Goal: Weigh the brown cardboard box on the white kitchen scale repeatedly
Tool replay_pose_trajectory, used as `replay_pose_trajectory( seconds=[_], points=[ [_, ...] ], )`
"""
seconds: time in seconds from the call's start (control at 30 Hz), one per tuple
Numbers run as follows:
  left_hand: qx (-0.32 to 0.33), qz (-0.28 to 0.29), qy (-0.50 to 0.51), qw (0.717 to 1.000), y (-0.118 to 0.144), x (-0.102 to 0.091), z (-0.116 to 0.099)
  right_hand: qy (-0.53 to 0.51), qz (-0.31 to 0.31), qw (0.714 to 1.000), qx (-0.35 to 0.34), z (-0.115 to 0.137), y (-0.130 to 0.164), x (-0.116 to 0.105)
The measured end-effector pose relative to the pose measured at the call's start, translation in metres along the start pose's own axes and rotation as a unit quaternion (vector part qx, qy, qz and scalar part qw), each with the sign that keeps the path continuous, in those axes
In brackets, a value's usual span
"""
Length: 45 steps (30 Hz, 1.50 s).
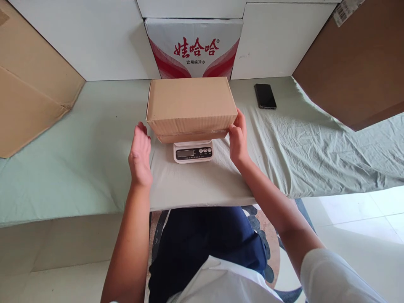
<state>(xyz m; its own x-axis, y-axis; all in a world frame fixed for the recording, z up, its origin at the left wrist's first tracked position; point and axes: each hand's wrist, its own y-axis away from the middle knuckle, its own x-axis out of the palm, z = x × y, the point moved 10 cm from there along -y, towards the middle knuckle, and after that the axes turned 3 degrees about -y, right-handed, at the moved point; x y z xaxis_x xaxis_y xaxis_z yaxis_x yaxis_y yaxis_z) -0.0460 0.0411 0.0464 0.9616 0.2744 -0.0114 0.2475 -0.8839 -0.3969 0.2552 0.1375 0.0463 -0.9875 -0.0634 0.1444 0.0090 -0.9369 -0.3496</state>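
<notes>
A closed brown cardboard box (pixel 192 99) rests on a small white digital kitchen scale (pixel 193 152), hiding its weighing plate. The scale's dark display and round buttons face me, but no reading can be made out. At the box's right end, my right hand (pixel 238 139) holds the lower front corner, thumb toward the front and fingers along the side. My left hand (pixel 140 153) is upright and flat just off the left end, fingers extended, with a small gap between it and the box.
A black smartphone (pixel 265 96) lies on the pale green cloth (pixel 104 139) to the right. Behind the box stands a white-and-red carton (pixel 194 50) with Chinese lettering. Large cardboard pieces rise at left (pixel 34 84) and right (pixel 356 67). The table's front edge is close to my lap.
</notes>
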Motion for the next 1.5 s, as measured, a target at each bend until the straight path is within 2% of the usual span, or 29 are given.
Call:
replay_pose_trajectory(
  seconds=[0.13, 0.33, 0.47, 0.57, 0.7, 0.8, 0.87, 0.93, 1.03, 1.3, 1.4, 1.5],
  points=[
    [-0.002, 0.008, -0.002, 1.000, 0.002, 0.004, 0.002, -0.001, 0.010, 1.000, 0.001, 0.001, 0.001, 0.003],
    [-0.047, 0.009, -0.022, 0.999, 0.004, 0.012, 0.013, 0.001, 0.017, 1.000, -0.014, 0.007, 0.009, 0.015],
    [-0.063, 0.006, 0.008, 0.998, -0.005, 0.020, 0.008, 0.006, 0.000, 1.000, -0.017, 0.006, 0.006, 0.015],
    [-0.061, 0.016, 0.018, 0.998, -0.032, 0.026, 0.002, 0.029, -0.013, 0.999, -0.040, 0.005, -0.021, 0.012],
    [-0.039, 0.028, 0.010, 0.999, -0.095, 0.036, 0.009, 0.059, -0.009, 0.994, -0.089, 0.004, -0.085, 0.020],
    [-0.055, 0.001, 0.015, 0.998, -0.136, 0.041, 0.036, 0.071, -0.028, 0.992, -0.101, -0.011, -0.123, 0.029],
    [-0.089, -0.019, 0.025, 0.996, -0.147, 0.044, 0.060, 0.067, -0.040, 0.993, -0.086, -0.030, -0.136, 0.032],
    [-0.109, -0.029, 0.037, 0.993, -0.147, 0.048, 0.078, 0.051, -0.054, 0.995, -0.067, -0.050, -0.137, 0.031],
    [-0.119, -0.020, 0.052, 0.991, -0.140, 0.052, 0.093, 0.019, -0.073, 0.997, -0.036, -0.070, -0.130, 0.022],
    [-0.139, -0.006, 0.054, 0.989, -0.139, 0.053, 0.104, 0.000, -0.067, 0.998, -0.008, -0.074, -0.125, 0.020],
    [-0.132, -0.015, 0.044, 0.990, -0.142, 0.042, 0.105, -0.010, -0.070, 0.997, -0.007, -0.083, -0.132, 0.013],
    [-0.107, -0.038, 0.020, 0.993, -0.146, 0.017, 0.101, -0.013, -0.104, 0.994, 0.002, -0.095, -0.140, -0.006]
  ],
)
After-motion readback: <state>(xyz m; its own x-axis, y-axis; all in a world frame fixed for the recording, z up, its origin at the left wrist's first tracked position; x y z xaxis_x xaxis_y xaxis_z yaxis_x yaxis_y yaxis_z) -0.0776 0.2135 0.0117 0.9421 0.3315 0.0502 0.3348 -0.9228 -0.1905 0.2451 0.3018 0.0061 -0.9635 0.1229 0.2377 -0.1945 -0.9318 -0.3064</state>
